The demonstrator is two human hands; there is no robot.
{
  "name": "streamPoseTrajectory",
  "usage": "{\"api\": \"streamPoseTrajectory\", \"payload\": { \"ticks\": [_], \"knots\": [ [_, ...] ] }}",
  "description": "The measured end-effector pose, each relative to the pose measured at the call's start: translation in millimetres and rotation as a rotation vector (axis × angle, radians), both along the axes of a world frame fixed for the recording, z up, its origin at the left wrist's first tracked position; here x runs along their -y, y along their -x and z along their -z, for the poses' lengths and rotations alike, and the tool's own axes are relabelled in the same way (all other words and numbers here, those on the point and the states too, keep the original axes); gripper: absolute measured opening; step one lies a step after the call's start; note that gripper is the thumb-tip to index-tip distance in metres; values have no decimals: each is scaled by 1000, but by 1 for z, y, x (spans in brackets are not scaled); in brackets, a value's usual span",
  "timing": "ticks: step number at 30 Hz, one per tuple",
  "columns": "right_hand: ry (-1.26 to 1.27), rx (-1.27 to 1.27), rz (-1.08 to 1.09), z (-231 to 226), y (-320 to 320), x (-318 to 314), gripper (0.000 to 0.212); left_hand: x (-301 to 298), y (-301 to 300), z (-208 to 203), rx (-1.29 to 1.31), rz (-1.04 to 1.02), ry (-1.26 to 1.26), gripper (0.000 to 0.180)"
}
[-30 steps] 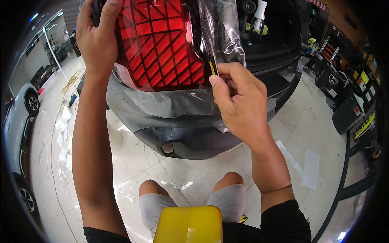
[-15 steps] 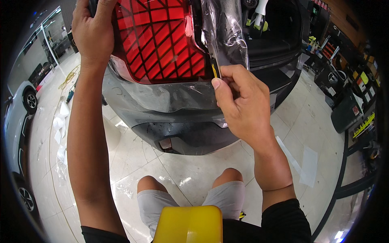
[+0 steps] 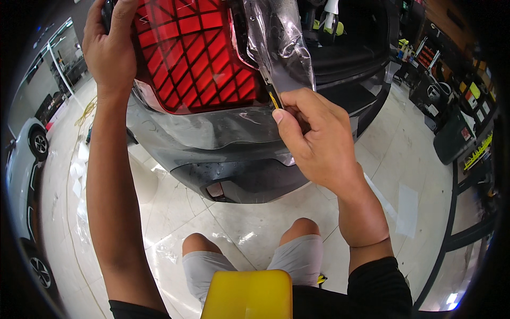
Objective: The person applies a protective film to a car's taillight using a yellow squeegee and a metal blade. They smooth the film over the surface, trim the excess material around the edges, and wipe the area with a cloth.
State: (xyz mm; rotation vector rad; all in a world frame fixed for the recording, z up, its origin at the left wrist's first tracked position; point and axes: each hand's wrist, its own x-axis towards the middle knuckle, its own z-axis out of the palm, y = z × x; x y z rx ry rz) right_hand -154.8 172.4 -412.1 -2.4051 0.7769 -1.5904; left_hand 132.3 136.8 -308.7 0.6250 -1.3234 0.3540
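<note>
My right hand (image 3: 321,138) pinches a slim cutter knife (image 3: 274,99) with yellow and dark parts on its handle. Its tip points up and away, at the lower right corner of a red tail light (image 3: 199,64) with a dark lattice pattern. Clear film (image 3: 284,42) hangs wrinkled beside the lamp, and more of it lies over the grey bumper (image 3: 234,157) below. At the lamp's upper left, my left hand (image 3: 111,58) has its thumb and fingers around a dark object (image 3: 109,13); the picture's top edge cuts off the fingertips.
The open boot (image 3: 353,58) is to the right, with a white-topped spray bottle (image 3: 330,16) inside. A yellow block-shaped object (image 3: 248,292) is close to me at the bottom. Film scraps (image 3: 79,165) lie on the left floor, near another car (image 3: 26,159). Tools and bins (image 3: 451,133) line the right side.
The whole view has shifted slightly, so the car and lamp sit further left. My right hand with the cutter knife has moved a little down and right against the lamp. Both grips look the same.
</note>
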Motion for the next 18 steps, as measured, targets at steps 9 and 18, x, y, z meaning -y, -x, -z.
{"api": "streamPoseTrajectory", "payload": {
  "ticks": [9, 18],
  "knots": [
    [-6, -84, 8, -10, 14, -1, 13, 4, -5, -1, 14, 6, 18, 47],
    [54, -207, -41, -29, 35, 11, 16, 4, -8, -1, 14, 183, -24, 45]
  ]
}}
